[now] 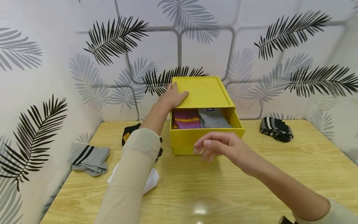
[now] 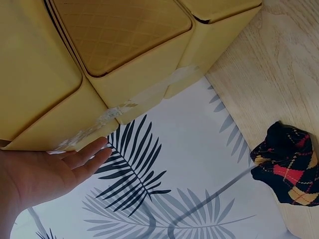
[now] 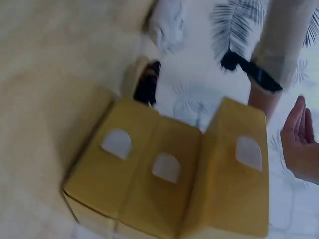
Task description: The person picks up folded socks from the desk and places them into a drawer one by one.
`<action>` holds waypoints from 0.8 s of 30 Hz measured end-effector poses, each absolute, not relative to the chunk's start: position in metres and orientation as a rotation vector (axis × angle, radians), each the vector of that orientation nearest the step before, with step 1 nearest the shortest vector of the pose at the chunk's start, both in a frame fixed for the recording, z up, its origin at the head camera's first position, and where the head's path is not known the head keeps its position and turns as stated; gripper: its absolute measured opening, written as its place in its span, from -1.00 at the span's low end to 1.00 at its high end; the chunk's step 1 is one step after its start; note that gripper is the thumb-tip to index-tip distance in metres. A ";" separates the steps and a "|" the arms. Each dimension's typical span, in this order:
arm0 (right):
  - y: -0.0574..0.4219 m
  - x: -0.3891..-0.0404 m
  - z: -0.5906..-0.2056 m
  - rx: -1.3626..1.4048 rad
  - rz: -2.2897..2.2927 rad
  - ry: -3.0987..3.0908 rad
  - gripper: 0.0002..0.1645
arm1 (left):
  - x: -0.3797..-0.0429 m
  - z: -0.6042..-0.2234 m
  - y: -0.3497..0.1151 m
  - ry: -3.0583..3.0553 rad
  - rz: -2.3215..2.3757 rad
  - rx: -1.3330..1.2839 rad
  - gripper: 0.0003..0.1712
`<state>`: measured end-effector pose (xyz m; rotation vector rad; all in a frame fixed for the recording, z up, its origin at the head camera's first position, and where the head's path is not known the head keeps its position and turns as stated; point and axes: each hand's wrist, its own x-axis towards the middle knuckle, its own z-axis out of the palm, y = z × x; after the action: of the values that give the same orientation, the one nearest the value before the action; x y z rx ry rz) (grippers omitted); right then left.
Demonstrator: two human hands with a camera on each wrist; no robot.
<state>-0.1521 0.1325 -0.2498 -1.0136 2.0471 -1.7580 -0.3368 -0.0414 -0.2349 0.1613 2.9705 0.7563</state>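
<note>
A yellow drawer box [image 1: 205,90] stands against the wall. Its pulled-out upper drawer [image 1: 207,133] holds purple socks with yellow stripes [image 1: 186,119] and grey ribbed socks [image 1: 213,119]. My left hand [image 1: 172,97] rests at the box's left top edge, thumb on top; its fingers [image 2: 92,157] extend along the taped side in the left wrist view. My right hand [image 1: 221,144] hovers before the drawer front, fingers loosely bent and holding nothing. In the right wrist view, that hand [image 3: 303,142] is at the right edge, beside the yellow drawers [image 3: 144,179].
Grey socks with black stripes [image 1: 89,158] lie at the table's left. White socks [image 1: 152,180] and black argyle socks [image 2: 289,167] are partly hidden behind my left arm in the head view. Black-and-white socks [image 1: 275,129] lie right of the box. Patterned wall covering [image 1: 201,56] rises behind.
</note>
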 end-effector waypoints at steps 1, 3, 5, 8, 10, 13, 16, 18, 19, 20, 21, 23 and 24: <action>0.132 -0.150 -0.255 -0.899 -1.789 1.876 -0.65 | -0.337 -0.235 -0.042 2.972 0.756 0.163 -0.12; 0.132 -0.150 -0.268 -0.667 -1.784 1.631 -0.55 | -0.338 -0.235 -0.043 2.975 0.749 0.165 -0.12; 0.135 -0.156 -0.281 -0.451 -1.783 1.447 -0.44 | -0.338 -0.235 -0.043 2.972 0.749 0.162 -0.12; 0.141 -0.168 -0.295 -0.273 -1.811 1.255 -0.29 | -0.337 -0.235 -0.043 2.958 0.752 0.159 -0.12; 0.145 -0.175 -0.300 -0.237 -1.839 1.165 -0.22 | -0.337 -0.235 -0.042 2.951 0.755 0.159 -0.12; 0.148 -0.183 -0.301 -0.243 -1.868 1.090 -0.19 | -0.336 -0.236 -0.042 2.949 0.758 0.160 -0.13; 0.150 -0.188 -0.300 -0.236 -1.876 1.089 -0.20 | -0.337 -0.236 -0.042 2.957 0.762 0.163 -0.12; 0.150 -0.191 -0.299 -0.233 -1.871 1.102 -0.21 | -0.337 -0.235 -0.041 2.961 0.765 0.162 -0.13; 0.150 -0.192 -0.298 -0.232 -1.867 1.107 -0.21 | -0.337 -0.235 -0.041 2.960 0.764 0.161 -0.13; 0.150 -0.193 -0.298 -0.229 -1.865 1.110 -0.21 | -0.337 -0.235 -0.041 2.963 0.762 0.163 -0.13; 0.150 -0.194 -0.297 -0.228 -1.863 1.112 -0.21 | -0.337 -0.235 -0.041 2.965 0.759 0.163 -0.13; 0.149 -0.197 -0.296 -0.221 -1.866 1.117 -0.21 | -0.337 -0.235 -0.040 2.972 0.751 0.165 -0.14; 0.149 -0.199 -0.295 -0.217 -1.869 1.121 -0.21 | -0.337 -0.235 -0.040 2.975 0.748 0.165 -0.14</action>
<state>-0.1990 0.1488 -0.2949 -0.2165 1.1213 -1.8691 -0.3371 -0.0402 -0.2347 0.1655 2.9751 0.7480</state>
